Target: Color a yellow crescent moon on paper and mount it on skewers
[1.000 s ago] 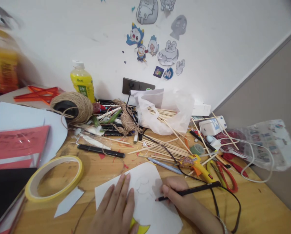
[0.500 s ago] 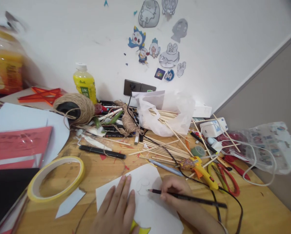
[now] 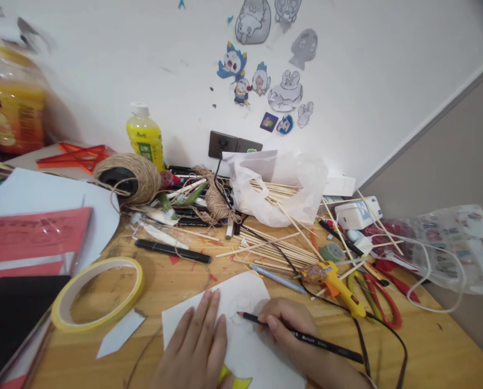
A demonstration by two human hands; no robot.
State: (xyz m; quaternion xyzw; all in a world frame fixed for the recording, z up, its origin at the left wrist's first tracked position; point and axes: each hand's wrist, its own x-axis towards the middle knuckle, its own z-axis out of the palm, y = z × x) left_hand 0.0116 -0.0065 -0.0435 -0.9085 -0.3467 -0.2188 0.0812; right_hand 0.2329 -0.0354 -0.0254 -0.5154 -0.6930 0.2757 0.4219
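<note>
A sheet of white paper (image 3: 261, 351) lies on the wooden table with faint pencil lines forming a rounded shape. My left hand (image 3: 199, 340) rests flat on the paper's left part, fingers stretched out. Between the fingers and thumb of my right hand (image 3: 288, 327) is a black pencil (image 3: 318, 340), its tip touching the drawing. Under the left hand's thumb side a yellow piece (image 3: 241, 382) shows in part; the rest of it is hidden.
Left of the paper lie a yellow tape roll (image 3: 59, 302) and a black flat object (image 3: 18, 313). A yellow glue gun (image 3: 344, 294) with its black cord and red-handled scissors (image 3: 393, 308) lie to the right. Behind are thin wooden sticks (image 3: 274, 248) and a twine ball (image 3: 146, 178).
The pencil tip has shifted slightly left and more lines show on the drawing. My right hand has moved a little with it; my left hand stays flat on the paper.
</note>
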